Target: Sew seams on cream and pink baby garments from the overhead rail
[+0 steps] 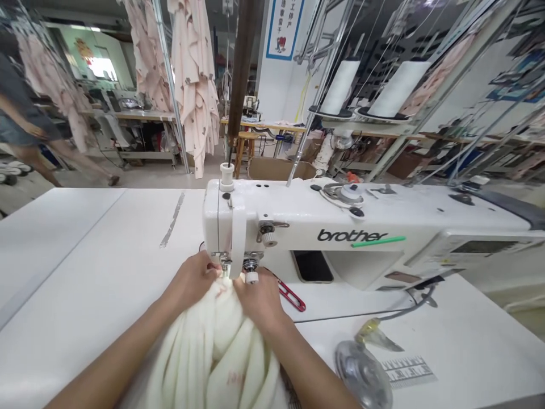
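Note:
A gathered piece of cream fabric (230, 341) with faint pink print hangs in folds toward me from the needle area of a white sewing machine (293, 204). My left hand (196, 278) pinches the fabric's top edge just left of the presser foot (225, 262). On the other side, my right hand (260, 292) is closed on the same fabric, its fingertips partly hidden behind the machine's tension knob. A white strip (238, 238) runs down the machine head between my hands. Red thread snips (292, 295) lie right beside my right hand.
A phone (313, 266) lies under the machine arm. At right on the table are a clear round object (361, 375), a ruler strip (409, 370) and a cable (409, 312). Thread cones (340, 85) stand behind. A blurred person (29, 108) is at far left.

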`<control>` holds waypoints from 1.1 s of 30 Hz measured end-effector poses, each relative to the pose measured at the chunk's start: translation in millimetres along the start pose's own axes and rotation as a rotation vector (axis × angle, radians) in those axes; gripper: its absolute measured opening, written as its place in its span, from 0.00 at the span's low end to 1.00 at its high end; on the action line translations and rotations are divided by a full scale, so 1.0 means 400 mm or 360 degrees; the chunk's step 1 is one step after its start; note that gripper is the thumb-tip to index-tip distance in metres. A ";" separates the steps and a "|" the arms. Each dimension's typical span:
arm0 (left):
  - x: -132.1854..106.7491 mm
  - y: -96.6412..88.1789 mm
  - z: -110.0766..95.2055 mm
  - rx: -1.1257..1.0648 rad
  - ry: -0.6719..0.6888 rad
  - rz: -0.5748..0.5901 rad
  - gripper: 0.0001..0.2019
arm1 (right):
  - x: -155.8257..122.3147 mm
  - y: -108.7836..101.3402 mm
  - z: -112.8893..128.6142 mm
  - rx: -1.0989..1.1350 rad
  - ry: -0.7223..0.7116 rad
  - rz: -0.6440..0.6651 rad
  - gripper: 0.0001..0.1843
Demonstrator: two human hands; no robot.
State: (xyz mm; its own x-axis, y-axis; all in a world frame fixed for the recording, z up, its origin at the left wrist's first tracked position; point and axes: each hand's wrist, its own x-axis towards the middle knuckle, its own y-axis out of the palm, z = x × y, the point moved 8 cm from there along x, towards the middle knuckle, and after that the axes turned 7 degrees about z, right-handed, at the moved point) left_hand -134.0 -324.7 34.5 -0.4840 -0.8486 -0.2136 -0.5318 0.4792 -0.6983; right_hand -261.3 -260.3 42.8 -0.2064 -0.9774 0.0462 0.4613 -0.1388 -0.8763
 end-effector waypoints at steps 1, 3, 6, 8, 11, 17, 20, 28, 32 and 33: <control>0.000 -0.001 0.000 0.0002 -0.0008 -0.0010 0.04 | 0.000 -0.002 0.000 0.0015 0.0011 -0.0005 0.07; -0.001 -0.003 -0.001 0.0017 -0.0024 -0.0027 0.04 | 0.001 -0.005 -0.002 0.0049 0.0044 -0.0007 0.07; -0.004 -0.005 -0.011 0.0061 -0.0032 -0.0042 0.04 | 0.002 -0.008 -0.003 0.0101 0.0084 -0.0002 0.07; -0.006 -0.007 -0.018 0.0090 -0.0030 -0.0053 0.04 | 0.002 -0.011 -0.002 0.0139 0.0097 0.0004 0.07; -0.007 -0.011 -0.026 0.0122 -0.0028 -0.0068 0.04 | -0.002 -0.017 0.002 0.0193 0.0102 0.0018 0.08; -0.008 -0.018 -0.041 0.0137 0.0009 -0.0082 0.07 | 0.001 -0.018 0.008 0.0217 0.0121 0.0037 0.09; -0.009 -0.021 -0.046 0.0122 0.0035 -0.0088 0.07 | 0.007 -0.011 0.008 0.0217 0.0115 0.0045 0.09; -0.007 -0.025 -0.048 0.0107 0.0063 -0.0104 0.07 | -0.002 -0.007 -0.019 0.0435 -0.0243 0.0115 0.09; -0.006 -0.024 -0.048 0.0104 0.0056 -0.0096 0.06 | -0.004 -0.011 -0.029 0.0514 -0.0285 0.0094 0.12; -0.007 -0.023 -0.048 0.0103 0.0054 -0.0091 0.06 | -0.003 -0.010 -0.030 0.0516 -0.0273 0.0096 0.12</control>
State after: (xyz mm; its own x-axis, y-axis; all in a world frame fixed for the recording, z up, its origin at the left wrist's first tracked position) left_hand -141.2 -322.4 54.8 -0.4782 -0.8654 -0.1496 -0.5139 0.4139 -0.7514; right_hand -273.2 -256.6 40.7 -0.0358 -0.9941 0.1028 0.7232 -0.0967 -0.6839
